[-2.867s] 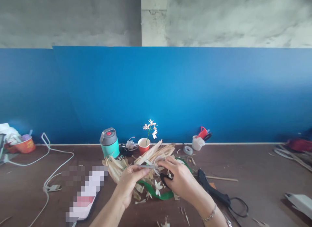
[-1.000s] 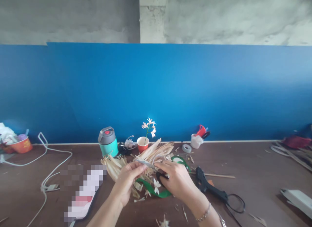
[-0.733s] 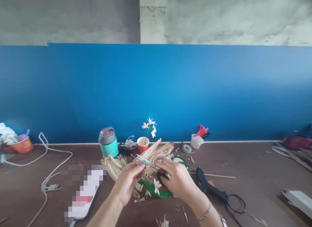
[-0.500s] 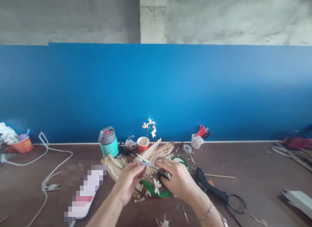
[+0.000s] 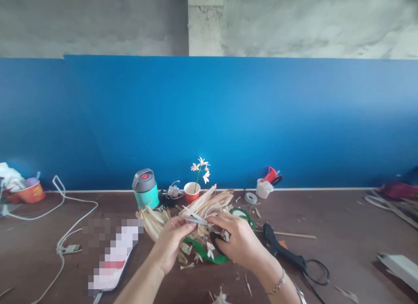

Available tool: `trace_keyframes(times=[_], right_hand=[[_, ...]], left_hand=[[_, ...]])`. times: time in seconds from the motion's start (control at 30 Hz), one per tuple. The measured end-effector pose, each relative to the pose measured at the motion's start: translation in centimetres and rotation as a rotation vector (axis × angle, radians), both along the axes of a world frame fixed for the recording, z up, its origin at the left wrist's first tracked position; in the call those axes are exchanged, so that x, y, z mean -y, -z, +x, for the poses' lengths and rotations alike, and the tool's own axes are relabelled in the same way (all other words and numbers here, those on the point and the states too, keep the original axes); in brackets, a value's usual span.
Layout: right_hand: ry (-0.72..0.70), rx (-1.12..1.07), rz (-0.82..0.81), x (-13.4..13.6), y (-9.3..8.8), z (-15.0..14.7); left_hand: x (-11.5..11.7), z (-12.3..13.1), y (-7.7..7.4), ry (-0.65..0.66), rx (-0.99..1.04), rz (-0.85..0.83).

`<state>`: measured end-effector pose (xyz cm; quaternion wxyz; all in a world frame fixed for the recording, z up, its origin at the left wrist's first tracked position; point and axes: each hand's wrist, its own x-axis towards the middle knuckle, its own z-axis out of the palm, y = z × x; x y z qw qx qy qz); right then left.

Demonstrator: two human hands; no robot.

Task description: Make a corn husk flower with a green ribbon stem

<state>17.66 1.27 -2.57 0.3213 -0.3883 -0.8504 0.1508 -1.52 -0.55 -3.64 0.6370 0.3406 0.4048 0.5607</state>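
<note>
My left hand [image 5: 170,246] pinches a small pale husk piece [image 5: 190,214] between thumb and fingers. My right hand [image 5: 240,242] grips black-handled scissors [image 5: 209,223], whose blades reach left to that piece. Both hands hover over a pile of dried corn husks [image 5: 192,212] and a green ribbon [image 5: 209,255] with small husk flowers on the brown table [image 5: 342,234].
Behind the pile stand a teal flask [image 5: 145,189], a red paper cup with a husk flower stem [image 5: 192,191], a tape roll [image 5: 251,198] and a white cup of tools [image 5: 265,186]. A black glue gun [image 5: 281,248] lies right; white cables [image 5: 70,228] lie left.
The hands stay together over the husk pile with only slight shifts. The view has drifted a little.
</note>
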Motion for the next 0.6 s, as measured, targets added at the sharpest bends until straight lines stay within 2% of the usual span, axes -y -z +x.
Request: trace_keyframes(times=[0.3,0.6], right_hand=[[0.025,0.010,0.037,-0.01,0.21,0.07],[0.042,0.013,-0.002,0.07,0.20,-0.06]], left_hand=[[0.11,0.00,-0.26,0.025,0.017,0.001],[-0.08,-0.13,0.15,-0.023,0.007,-0.032]])
